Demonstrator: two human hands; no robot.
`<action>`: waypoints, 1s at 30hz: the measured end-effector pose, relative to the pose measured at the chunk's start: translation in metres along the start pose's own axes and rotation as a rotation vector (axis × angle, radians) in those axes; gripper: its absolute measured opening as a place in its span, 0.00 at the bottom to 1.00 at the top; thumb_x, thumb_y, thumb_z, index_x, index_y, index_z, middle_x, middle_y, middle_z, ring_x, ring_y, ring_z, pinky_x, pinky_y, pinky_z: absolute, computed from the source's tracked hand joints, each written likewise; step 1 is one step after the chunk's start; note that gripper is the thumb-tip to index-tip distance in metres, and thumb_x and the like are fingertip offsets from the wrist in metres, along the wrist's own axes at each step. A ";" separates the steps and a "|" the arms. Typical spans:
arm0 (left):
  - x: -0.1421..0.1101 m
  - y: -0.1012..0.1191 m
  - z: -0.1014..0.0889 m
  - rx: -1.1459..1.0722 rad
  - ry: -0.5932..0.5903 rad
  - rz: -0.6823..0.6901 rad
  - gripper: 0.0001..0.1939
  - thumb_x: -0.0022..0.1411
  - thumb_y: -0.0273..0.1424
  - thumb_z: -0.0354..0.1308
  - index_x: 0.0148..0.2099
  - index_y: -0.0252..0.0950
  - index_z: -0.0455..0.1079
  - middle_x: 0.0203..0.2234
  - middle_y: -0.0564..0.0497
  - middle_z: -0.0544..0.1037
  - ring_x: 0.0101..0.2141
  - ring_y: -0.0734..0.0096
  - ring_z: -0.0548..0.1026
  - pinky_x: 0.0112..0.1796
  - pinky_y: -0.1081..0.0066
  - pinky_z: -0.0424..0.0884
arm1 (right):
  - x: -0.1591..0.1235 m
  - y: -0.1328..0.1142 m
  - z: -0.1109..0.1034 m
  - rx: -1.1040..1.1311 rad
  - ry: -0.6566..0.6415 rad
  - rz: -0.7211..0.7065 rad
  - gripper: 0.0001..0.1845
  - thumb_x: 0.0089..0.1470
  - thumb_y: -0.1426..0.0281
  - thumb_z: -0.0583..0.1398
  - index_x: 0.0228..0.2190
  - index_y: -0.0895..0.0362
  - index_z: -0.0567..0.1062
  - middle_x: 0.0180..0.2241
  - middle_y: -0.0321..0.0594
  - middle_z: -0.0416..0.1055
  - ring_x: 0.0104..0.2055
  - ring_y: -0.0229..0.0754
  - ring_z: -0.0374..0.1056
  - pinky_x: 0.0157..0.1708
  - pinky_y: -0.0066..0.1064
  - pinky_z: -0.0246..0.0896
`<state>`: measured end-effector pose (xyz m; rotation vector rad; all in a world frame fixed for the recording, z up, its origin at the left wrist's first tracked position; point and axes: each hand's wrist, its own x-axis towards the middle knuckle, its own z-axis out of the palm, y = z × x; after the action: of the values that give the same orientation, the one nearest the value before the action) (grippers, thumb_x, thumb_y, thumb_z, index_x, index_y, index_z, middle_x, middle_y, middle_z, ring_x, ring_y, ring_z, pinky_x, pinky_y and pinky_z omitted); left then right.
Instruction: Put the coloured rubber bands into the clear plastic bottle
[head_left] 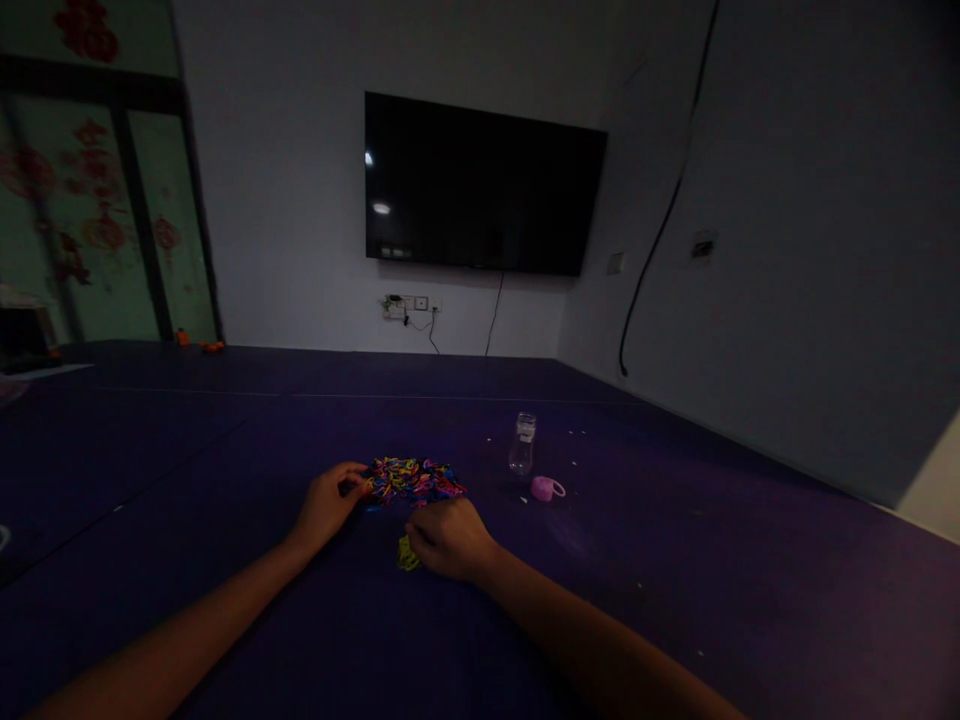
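Note:
A heap of small multicoloured elastic loops (414, 480), like rubber bands, lies on the dark purple surface in the middle of the head view. My left hand (330, 505) touches the heap's left edge, its thumb and forefinger curved with a gap between them. Nearer to me, a small group of yellow-green loops (407, 555) sits apart from the heap. Over its right side is my right hand (450, 538), fingers closed together; whatever is between the fingertips is hidden.
A clear bottle (523, 448) stands uncapped right of the heap. Beside it lies a pink cap (543, 488) with a ring handle. Small white bits are scattered around them. A television (484, 185) hangs on the back wall, and a black cable (660, 235) runs down the right wall.

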<state>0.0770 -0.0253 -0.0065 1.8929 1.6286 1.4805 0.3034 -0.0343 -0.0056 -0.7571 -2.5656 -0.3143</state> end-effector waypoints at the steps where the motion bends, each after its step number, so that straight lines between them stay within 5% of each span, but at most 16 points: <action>1: 0.000 0.001 -0.001 -0.006 0.022 -0.012 0.10 0.49 0.33 0.56 0.36 0.37 0.72 0.27 0.52 0.79 0.33 0.63 0.78 0.41 0.63 0.70 | 0.000 0.000 0.000 0.002 -0.001 0.003 0.11 0.56 0.68 0.53 0.25 0.57 0.71 0.25 0.36 0.73 0.26 0.33 0.66 0.22 0.29 0.43; 14: -0.003 0.011 -0.004 -0.120 0.173 -0.100 0.12 0.46 0.37 0.59 0.34 0.36 0.71 0.22 0.52 0.78 0.27 0.64 0.77 0.35 0.65 0.73 | 0.000 0.001 0.002 0.013 0.014 -0.006 0.11 0.55 0.68 0.53 0.25 0.57 0.71 0.25 0.36 0.73 0.25 0.33 0.65 0.22 0.27 0.43; 30: -0.003 0.008 -0.002 -0.193 0.126 -0.118 0.11 0.49 0.32 0.56 0.36 0.35 0.71 0.27 0.49 0.80 0.30 0.65 0.79 0.35 0.66 0.75 | 0.001 -0.002 -0.004 0.021 -0.061 0.027 0.12 0.57 0.67 0.52 0.26 0.57 0.71 0.27 0.37 0.74 0.28 0.35 0.68 0.24 0.27 0.47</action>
<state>0.0805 -0.0319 -0.0016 1.6030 1.5558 1.6705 0.3029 -0.0365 -0.0014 -0.8052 -2.6091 -0.2595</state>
